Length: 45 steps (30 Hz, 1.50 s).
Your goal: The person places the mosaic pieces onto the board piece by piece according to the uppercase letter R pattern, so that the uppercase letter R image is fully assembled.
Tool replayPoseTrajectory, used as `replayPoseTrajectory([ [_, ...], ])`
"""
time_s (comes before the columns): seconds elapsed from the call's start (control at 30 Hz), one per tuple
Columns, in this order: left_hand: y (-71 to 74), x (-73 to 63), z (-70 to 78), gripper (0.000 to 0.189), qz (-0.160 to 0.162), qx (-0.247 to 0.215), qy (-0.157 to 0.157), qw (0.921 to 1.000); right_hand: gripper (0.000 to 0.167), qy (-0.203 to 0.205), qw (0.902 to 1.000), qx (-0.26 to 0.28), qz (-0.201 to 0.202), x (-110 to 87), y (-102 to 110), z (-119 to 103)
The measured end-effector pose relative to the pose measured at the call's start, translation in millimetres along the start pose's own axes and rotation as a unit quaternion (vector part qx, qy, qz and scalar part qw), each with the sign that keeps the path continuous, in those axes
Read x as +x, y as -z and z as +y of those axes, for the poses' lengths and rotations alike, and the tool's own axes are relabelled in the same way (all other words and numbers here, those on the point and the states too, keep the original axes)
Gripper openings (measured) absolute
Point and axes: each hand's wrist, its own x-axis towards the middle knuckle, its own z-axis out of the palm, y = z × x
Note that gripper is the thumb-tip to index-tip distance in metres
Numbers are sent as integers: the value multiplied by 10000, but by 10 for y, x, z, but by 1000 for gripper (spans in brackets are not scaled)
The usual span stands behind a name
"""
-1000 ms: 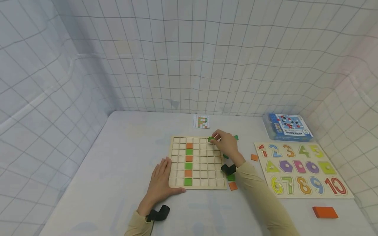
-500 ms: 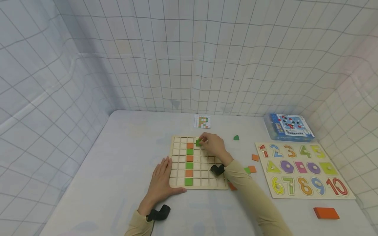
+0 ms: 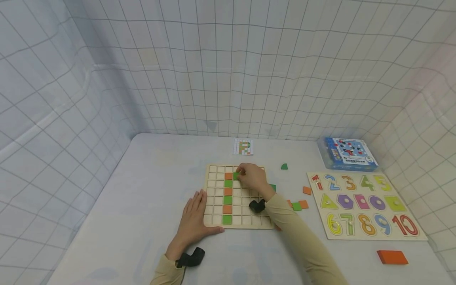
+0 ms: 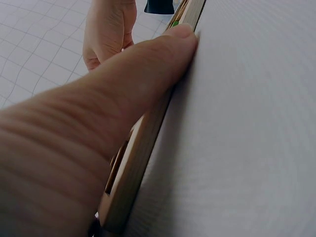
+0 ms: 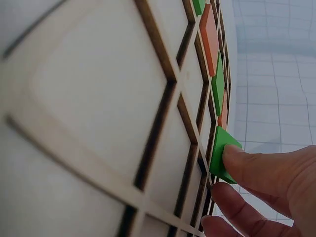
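A wooden grid board point(image 3: 255, 220) lies on the white table, with one column of alternating orange and green square tiles in it. My right hand point(image 3: 253, 177) pinches a green square tile point(image 3: 236, 175) by its edge, over the cell just right of the column's top orange tile point(image 3: 228, 176). In the right wrist view this green tile point(image 5: 219, 155) tilts against the grid, the thumb on its face. My left hand point(image 3: 194, 215) rests flat beside the board's lower left corner, its thumb along the front edge. Left wrist view: the thumb point(image 4: 148, 64) touches the board's side.
A pattern card point(image 3: 244, 147) lies behind the board. To the right are loose pieces, among them a green tile point(image 3: 297, 206), an orange tile point(image 3: 306, 190) and a dark green rounded piece point(image 3: 284, 166). Farther right are a number puzzle point(image 3: 420, 236), a blue box point(image 3: 347, 154) and an orange block point(image 3: 392, 257).
My right hand has carried the green tile leftward from the board's upper right and lowered it to the cell beside the top orange tile. The left hand has stayed in place.
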Motion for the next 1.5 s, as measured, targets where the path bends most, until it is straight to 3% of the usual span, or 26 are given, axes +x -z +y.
replayPoseTrajectory([
  [0.4, -9, -8, -15, 122, 63, -17, -58, 10000, 16, 46, 9988, -488, 6, -43, 18, -29],
  [1.0, -19, -11, -21, 124, 66, -30, -31, 10000, 27, 540, 9984, 12, -147, -91, 27, 67],
  [1.3, -30, -3, -29, 125, 149, 18, -109, 9998, 33, 708, 9967, 358, 143, -164, 116, 159],
  [1.5, -13, -2, -23, 125, -8, -50, 11, 10000, 34, 788, 9930, 604, 634, -241, 215, 314],
])
